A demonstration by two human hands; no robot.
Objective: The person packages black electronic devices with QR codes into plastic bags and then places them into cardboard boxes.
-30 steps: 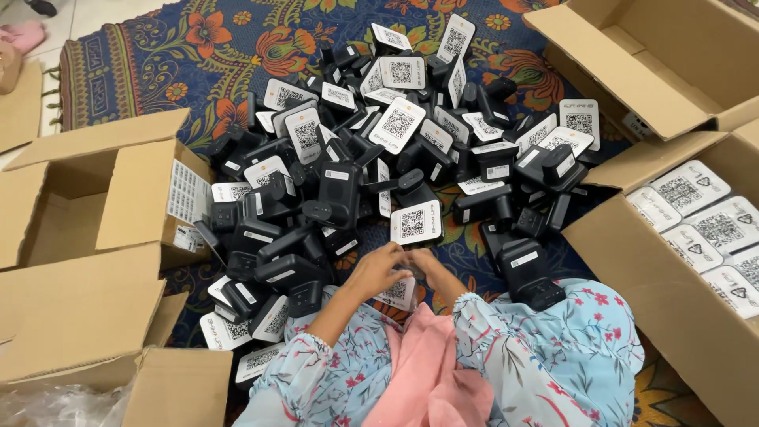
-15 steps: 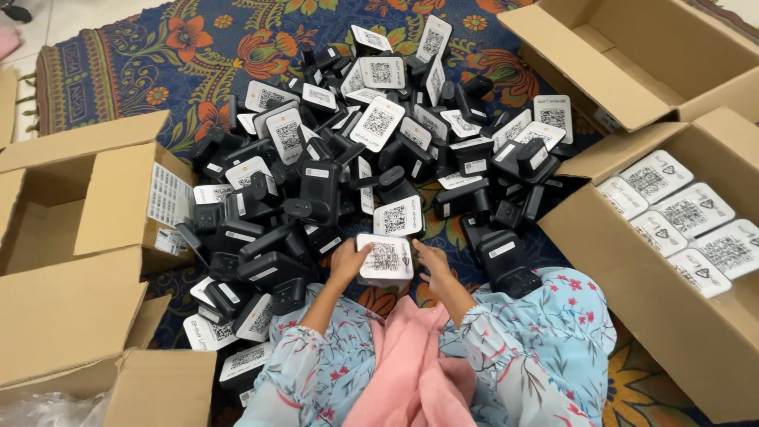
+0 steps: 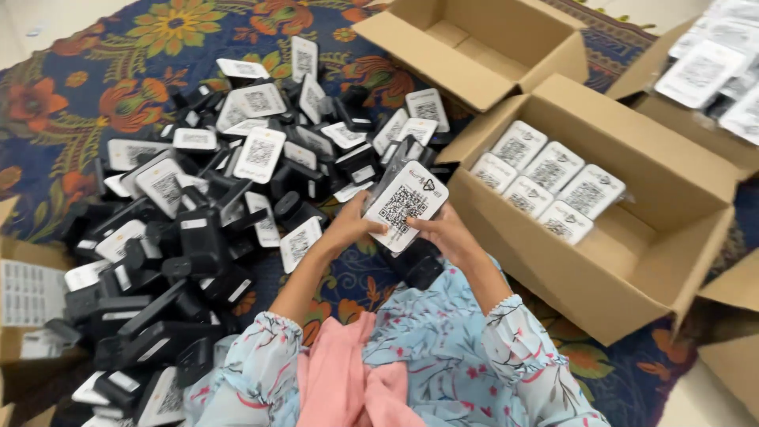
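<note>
Both my hands hold one black device with a white code-printed face (image 3: 405,204), lifted above the rug. My left hand (image 3: 345,228) grips its left lower edge and my right hand (image 3: 444,232) grips its right lower edge. The device is tilted, its white face toward me. Just to the right stands an open cardboard box (image 3: 624,285) with several of the same white-faced devices (image 3: 545,182) laid in rows inside. A large pile of black devices (image 3: 205,213) lies to my left on the rug.
An empty open cardboard box (image 3: 474,47) stands at the back. Another box with white-faced devices (image 3: 711,71) is at the top right. Cardboard boxes (image 3: 32,300) sit at the left edge. A flowered rug (image 3: 95,79) lies under everything.
The view has swung right. Both hands have lifted the white-faced device from the pile's edge and carried it right, toward the box with rows of devices.
</note>
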